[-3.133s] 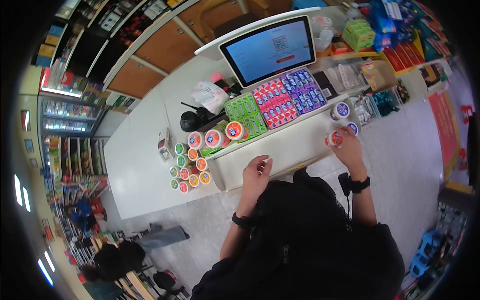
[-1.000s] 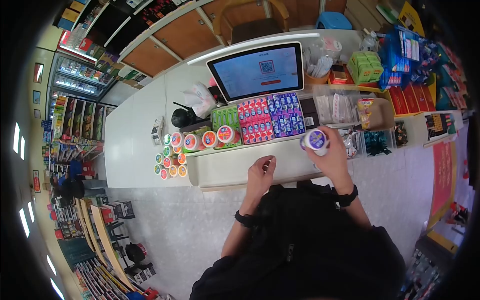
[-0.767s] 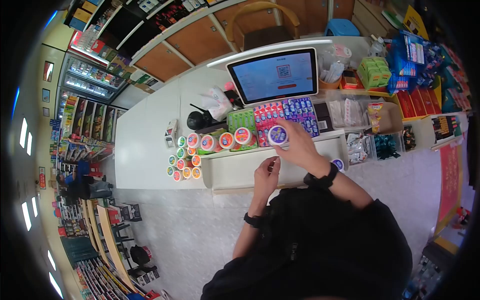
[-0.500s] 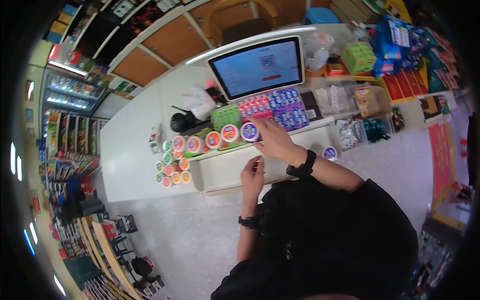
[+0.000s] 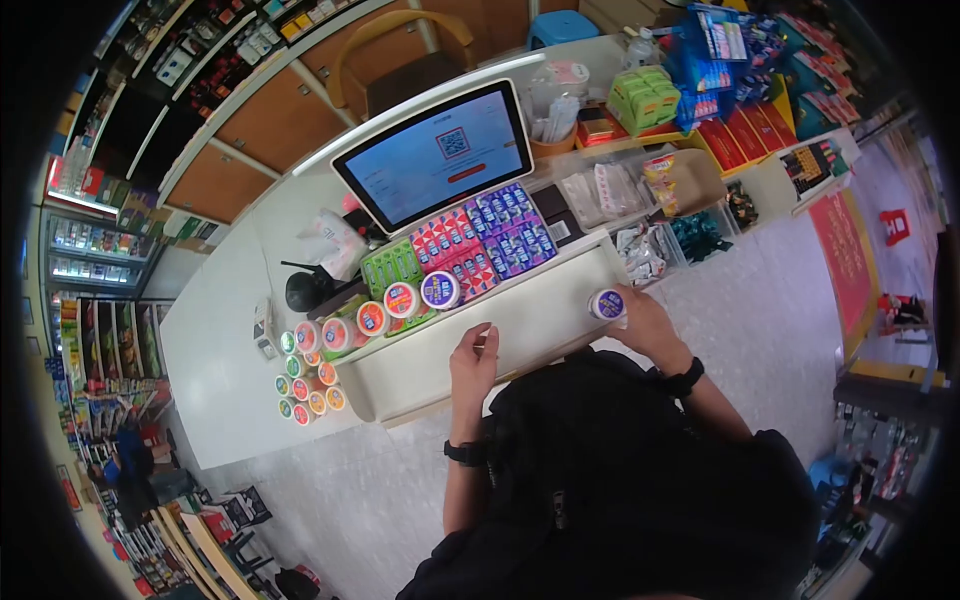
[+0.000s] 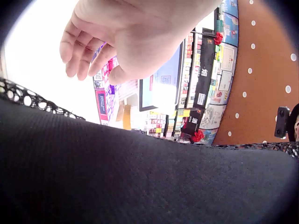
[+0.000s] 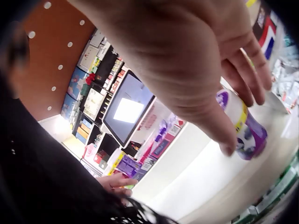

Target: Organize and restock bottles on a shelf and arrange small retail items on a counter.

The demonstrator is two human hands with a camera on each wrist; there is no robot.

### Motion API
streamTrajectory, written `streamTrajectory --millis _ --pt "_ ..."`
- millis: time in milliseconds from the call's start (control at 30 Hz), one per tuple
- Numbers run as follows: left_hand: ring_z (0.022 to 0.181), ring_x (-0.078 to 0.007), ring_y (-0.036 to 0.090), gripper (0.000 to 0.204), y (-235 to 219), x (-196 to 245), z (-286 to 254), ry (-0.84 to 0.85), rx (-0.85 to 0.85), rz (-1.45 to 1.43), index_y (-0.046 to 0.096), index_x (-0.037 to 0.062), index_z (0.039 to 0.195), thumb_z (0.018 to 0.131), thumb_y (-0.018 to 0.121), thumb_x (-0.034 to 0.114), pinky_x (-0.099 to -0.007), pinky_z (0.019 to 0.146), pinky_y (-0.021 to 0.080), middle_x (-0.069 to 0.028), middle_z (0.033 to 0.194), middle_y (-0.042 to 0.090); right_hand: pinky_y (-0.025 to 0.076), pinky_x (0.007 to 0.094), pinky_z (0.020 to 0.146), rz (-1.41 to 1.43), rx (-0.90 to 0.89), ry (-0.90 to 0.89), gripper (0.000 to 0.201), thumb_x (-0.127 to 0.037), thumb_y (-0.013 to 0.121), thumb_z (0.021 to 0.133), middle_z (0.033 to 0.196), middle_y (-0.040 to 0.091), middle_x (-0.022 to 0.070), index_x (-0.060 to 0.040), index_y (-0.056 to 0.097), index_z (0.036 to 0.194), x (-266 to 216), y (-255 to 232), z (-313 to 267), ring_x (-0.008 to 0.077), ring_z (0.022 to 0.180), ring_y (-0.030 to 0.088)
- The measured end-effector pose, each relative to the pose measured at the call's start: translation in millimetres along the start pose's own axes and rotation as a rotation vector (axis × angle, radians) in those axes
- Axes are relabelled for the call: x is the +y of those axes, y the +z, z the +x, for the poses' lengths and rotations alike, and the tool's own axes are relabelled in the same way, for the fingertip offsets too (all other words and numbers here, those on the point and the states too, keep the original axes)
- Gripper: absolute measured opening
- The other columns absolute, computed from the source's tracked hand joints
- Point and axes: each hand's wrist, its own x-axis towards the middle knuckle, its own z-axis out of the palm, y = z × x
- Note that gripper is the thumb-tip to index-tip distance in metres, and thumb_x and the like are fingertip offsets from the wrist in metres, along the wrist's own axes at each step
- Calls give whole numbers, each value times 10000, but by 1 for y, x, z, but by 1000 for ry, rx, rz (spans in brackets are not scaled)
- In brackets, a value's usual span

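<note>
My right hand (image 5: 648,325) is at the right end of the white counter ledge (image 5: 520,340), its thumb and fingers round a purple-lidded gum bottle (image 5: 607,305). In the right wrist view this bottle (image 7: 252,135) shows a purple label with a yellow band, between thumb and fingers. My left hand (image 5: 473,370) hovers over the front of the ledge with loosely bent fingers, holding nothing. Another purple-lidded bottle (image 5: 440,290) ends a row of orange- and red-lidded gum bottles (image 5: 372,319) along the display boxes. Smaller-looking bottles with green, red and orange lids (image 5: 310,385) stand grouped at the left.
Green, pink and purple gum boxes (image 5: 460,245) lie behind the row, below a tilted screen (image 5: 435,155). Clear bins of packets (image 5: 640,250) stand to the right. A black scanner (image 5: 305,292) and a white tissue pack (image 5: 333,243) are at the left.
My right hand has left one purple-lidded bottle at the row's right end and moved right to grip the other. An orange-red-lidded bottle had joined the row earlier. My left hand stays loose.
</note>
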Motion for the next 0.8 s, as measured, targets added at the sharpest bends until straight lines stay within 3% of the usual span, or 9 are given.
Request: streamTrajectory --millis 33,133,267,367,400,633,800 --pt "709 -168 656 422 2 1 1 2 -8 0 643 -13 1209 963 630 330 -297 671 527 -131 889 696 511 464 868 30 14 49 585 -192 781 713 1066 638 193 -61 540 1230 2 7 1 392 1021 609" --pt "715 -171 663 413 3 3 6 42 -6 21 643 -8 1203 963 630 328 -297 669 527 -134 892 699 519 468 836 52 114 29 512 -172 787 707 1039 642 200 -70 568 1158 2 16 3 400 974 615" --pt "694 -196 674 380 -1 3 1 24 -1 51 655 17 1179 945 639 316 -322 663 526 -129 841 701 523 451 835 147 112 -88 499 -167 802 696 1026 656 196 -42 599 1135 -14 2 7 381 948 636" --pt "681 -231 685 371 -7 -1 -2 20 43 55 663 30 1164 930 644 317 -349 662 524 -139 825 704 537 371 791 364 101 -6 535 -195 832 712 1051 685 146 -17 617 1169 -28 -5 16 279 954 674" --pt "687 -243 689 375 -10 -3 -4 27 52 54 663 29 1164 929 644 321 -355 664 524 -145 829 705 537 371 791 367 90 -20 535 -195 832 712 1051 685 146 -17 617 1169 -41 -11 20 279 954 674" --pt "691 -250 685 390 -24 -6 -14 -2 134 61 660 25 1169 932 639 333 -358 667 525 -154 834 703 538 352 766 473 163 -294 582 -240 840 737 1086 684 141 -17 600 1217 -124 -14 74 259 955 680" --pt "685 -251 683 397 -29 -10 -21 -19 179 18 660 20 1172 933 638 336 -363 668 525 -159 843 705 541 379 810 396 196 -423 597 -284 823 753 1110 677 167 -5 596 1230 -147 15 107 277 935 679"
